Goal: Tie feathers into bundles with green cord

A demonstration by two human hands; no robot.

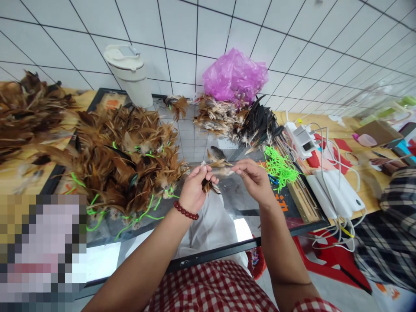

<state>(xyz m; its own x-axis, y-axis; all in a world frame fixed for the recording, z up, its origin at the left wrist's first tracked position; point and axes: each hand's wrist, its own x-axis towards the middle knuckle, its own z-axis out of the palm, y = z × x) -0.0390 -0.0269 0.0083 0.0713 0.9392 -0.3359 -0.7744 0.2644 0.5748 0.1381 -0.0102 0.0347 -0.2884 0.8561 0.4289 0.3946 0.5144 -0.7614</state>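
Observation:
My left hand [196,185], with a dark red bead bracelet [186,211] at its wrist, is closed on a small bunch of feathers [210,187]. Pale quill ends poke out above the thumb, and dark tips hang below the palm. To its right, my right hand [254,177] pinches a light brown feather [225,172] that is smeared by motion. Just beyond the hands, loose dark and tan feathers [218,154] are over the glass tabletop [188,149]. Bright green string [282,167] lies in a heap beside my right hand.
Brown feather bundles [123,160] tied with green string pile up at left. Behind stand a white tumbler [130,78], a purple plastic bag [235,73] and black feathers [261,121]. Power strips [300,138] and cables lie right, near another person's plaid sleeve [399,190].

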